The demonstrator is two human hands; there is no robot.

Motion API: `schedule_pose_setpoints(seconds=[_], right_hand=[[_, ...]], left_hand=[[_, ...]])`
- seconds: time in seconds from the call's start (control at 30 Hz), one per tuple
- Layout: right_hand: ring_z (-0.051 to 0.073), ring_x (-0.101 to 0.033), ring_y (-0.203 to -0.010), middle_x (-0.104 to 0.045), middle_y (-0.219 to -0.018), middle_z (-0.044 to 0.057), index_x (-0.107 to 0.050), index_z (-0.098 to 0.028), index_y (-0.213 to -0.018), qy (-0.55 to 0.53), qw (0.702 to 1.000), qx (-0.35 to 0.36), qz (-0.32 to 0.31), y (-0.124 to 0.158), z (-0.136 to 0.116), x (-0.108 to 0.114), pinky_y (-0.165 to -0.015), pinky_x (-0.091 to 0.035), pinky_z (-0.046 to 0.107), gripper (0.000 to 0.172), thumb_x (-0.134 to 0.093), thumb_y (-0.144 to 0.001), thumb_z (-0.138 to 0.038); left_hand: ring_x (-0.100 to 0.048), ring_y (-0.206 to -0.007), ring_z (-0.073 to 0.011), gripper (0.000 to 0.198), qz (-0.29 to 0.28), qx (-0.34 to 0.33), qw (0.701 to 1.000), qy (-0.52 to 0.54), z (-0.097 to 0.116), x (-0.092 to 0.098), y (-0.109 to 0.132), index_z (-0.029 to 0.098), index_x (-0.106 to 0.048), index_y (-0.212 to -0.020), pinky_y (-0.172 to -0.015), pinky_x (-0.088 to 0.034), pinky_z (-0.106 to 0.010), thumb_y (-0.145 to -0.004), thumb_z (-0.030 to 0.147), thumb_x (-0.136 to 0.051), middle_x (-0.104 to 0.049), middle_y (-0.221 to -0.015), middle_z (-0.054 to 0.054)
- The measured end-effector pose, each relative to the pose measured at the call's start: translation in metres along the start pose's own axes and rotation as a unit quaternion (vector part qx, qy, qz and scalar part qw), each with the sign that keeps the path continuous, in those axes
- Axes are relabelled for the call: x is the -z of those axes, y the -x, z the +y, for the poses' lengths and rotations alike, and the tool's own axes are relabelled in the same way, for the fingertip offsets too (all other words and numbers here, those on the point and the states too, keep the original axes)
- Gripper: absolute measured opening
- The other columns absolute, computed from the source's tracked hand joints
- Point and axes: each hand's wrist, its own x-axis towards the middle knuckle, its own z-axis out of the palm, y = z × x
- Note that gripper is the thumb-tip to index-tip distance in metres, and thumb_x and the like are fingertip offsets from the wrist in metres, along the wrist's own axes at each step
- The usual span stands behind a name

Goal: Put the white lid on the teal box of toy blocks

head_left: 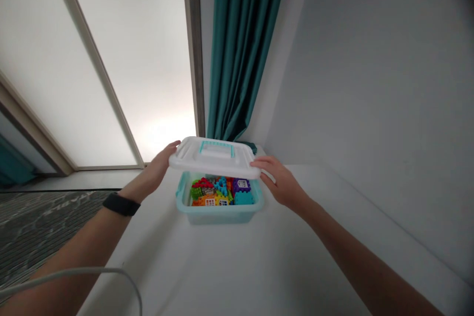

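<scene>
A white lid (185,160) with a turquoise handle (217,148) is held tilted above a pale turquoise storage box (222,217). My left hand (157,165) grips the lid's left end, its fingers partly hidden behind the edge. At the right end, my right hand (277,177) pinches the lid between fingers on top and the thumb below. Inside the box lie colourful plastic building pieces (222,192) in red, green, blue, orange, yellow and purple, some with white window grids. The lid covers the view of the box's back rim.
The box stands on a white surface (222,266) beside a grey wall (370,84). A teal curtain (244,49) hangs behind it, next to frosted panels (148,59). A pale cable (92,270) crosses my left forearm. Dark patterned fabric (48,227) lies at the left.
</scene>
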Motion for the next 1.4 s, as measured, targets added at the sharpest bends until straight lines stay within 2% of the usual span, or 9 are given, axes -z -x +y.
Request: schedule_pose_setpoints(seconds=[0.1, 0.17, 0.37, 0.67, 0.83, 0.9, 1.1, 1.27, 1.4], right_hand=[[0.026, -0.063, -0.118, -0.062, -0.128, 0.011, -0.065, -0.029, -0.126, 0.008, 1.000, -0.016, 0.003, 0.028, 0.007, -0.013, -0.097, -0.058, 0.045, 0.033, -0.040, -0.103, -0.024], [0.026, -0.062, -0.121, -0.061, -0.130, 0.011, -0.064, -0.030, -0.129, 0.003, 1.000, -0.029, 0.000, 0.043, 0.009, -0.020, -0.098, -0.058, 0.045, 0.034, -0.041, -0.104, -0.025], [0.027, -0.060, -0.125, -0.062, -0.134, 0.010, -0.060, -0.033, -0.135, -0.005, 0.999, -0.047, 0.026, 0.066, 0.008, -0.034, -0.104, -0.054, 0.049, 0.039, -0.039, -0.104, -0.024], [0.027, -0.056, -0.128, -0.061, -0.137, 0.009, -0.063, -0.033, -0.133, -0.098, 0.981, -0.135, 0.096, 0.083, 0.002, -0.053, -0.111, -0.045, 0.050, 0.037, -0.040, -0.104, -0.029], [0.027, -0.060, -0.116, -0.066, -0.118, 0.007, -0.071, -0.029, -0.108, -0.194, 0.952, -0.197, 0.129, 0.066, 0.004, -0.048, -0.107, -0.045, 0.046, 0.028, -0.046, -0.100, -0.037], [0.028, -0.057, -0.121, -0.065, -0.122, 0.007, -0.071, -0.028, -0.102, -0.233, 0.936, -0.237, 0.118, 0.054, 0.009, -0.050, -0.111, -0.041, 0.047, 0.023, -0.053, -0.094, -0.039], [0.032, -0.055, -0.129, -0.058, -0.145, 0.004, -0.061, -0.029, -0.130, -0.426, 0.809, -0.394, 0.097, 0.033, 0.014, -0.066, -0.107, -0.045, 0.046, 0.053, -0.063, -0.080, -0.046], [0.034, -0.057, -0.126, -0.059, -0.145, 0.005, -0.066, -0.026, -0.126, -0.428, 0.795, -0.411, 0.128, 0.035, 0.009, -0.069, -0.102, -0.047, 0.044, 0.053, -0.066, -0.077, -0.046], [0.035, -0.051, -0.134, -0.056, -0.149, 0.003, -0.072, -0.027, -0.119, -0.425, 0.797, -0.404, 0.146, 0.037, 0.007, -0.069, -0.112, -0.040, 0.047, 0.045, -0.066, -0.078, -0.043]], left_hand=[[-0.032, -0.151, -0.0315, 0.067, -0.015, 0.037, 0.996, -0.074, -0.022, -0.008, 0.028, 0.017, -0.041, -0.154, -0.126, -0.022, -0.051, -0.096, 0.051, -0.044, -0.034, -0.164, -0.011], [-0.026, -0.154, -0.0303, 0.069, -0.029, 0.039, 0.992, -0.117, -0.035, -0.013, 0.046, 0.016, -0.035, -0.157, -0.128, -0.016, -0.050, -0.098, 0.052, -0.040, -0.032, -0.166, -0.011], [-0.028, -0.153, -0.0302, 0.066, -0.017, -0.007, 0.991, -0.132, -0.062, -0.024, 0.071, 0.018, -0.037, -0.156, -0.128, -0.018, -0.050, -0.100, 0.053, -0.039, -0.037, -0.163, -0.012], [-0.044, -0.142, -0.0243, 0.050, 0.014, -0.035, 0.999, -0.037, -0.068, -0.027, 0.073, 0.020, -0.050, -0.145, -0.124, -0.028, -0.045, -0.105, 0.046, -0.035, -0.051, -0.152, -0.010], [-0.052, -0.133, -0.0250, 0.045, 0.037, -0.003, 0.999, 0.019, -0.074, -0.031, 0.071, 0.021, -0.056, -0.138, -0.117, -0.037, -0.044, -0.102, 0.043, -0.042, -0.059, -0.142, -0.009], [-0.052, -0.133, -0.0256, 0.045, 0.037, 0.004, 0.998, 0.047, -0.077, -0.032, 0.071, 0.021, -0.056, -0.138, -0.115, -0.038, -0.043, -0.102, 0.043, -0.043, -0.059, -0.142, -0.009], [-0.057, -0.127, -0.0289, 0.054, -0.046, -0.005, 0.992, 0.121, -0.084, -0.022, 0.076, 0.025, -0.046, -0.148, -0.107, -0.045, -0.045, -0.099, 0.045, -0.054, -0.053, -0.150, -0.010], [-0.050, -0.135, -0.0317, 0.058, -0.097, -0.037, 0.986, 0.129, -0.082, -0.009, 0.076, 0.028, -0.047, -0.149, -0.108, -0.045, -0.046, -0.096, 0.046, -0.062, -0.044, -0.156, -0.012], [-0.046, -0.139, -0.0341, 0.064, -0.156, -0.029, 0.974, 0.160, -0.084, 0.000, 0.073, 0.030, -0.047, -0.149, -0.111, -0.043, -0.050, -0.091, 0.048, -0.069, -0.040, -0.159, -0.012]])
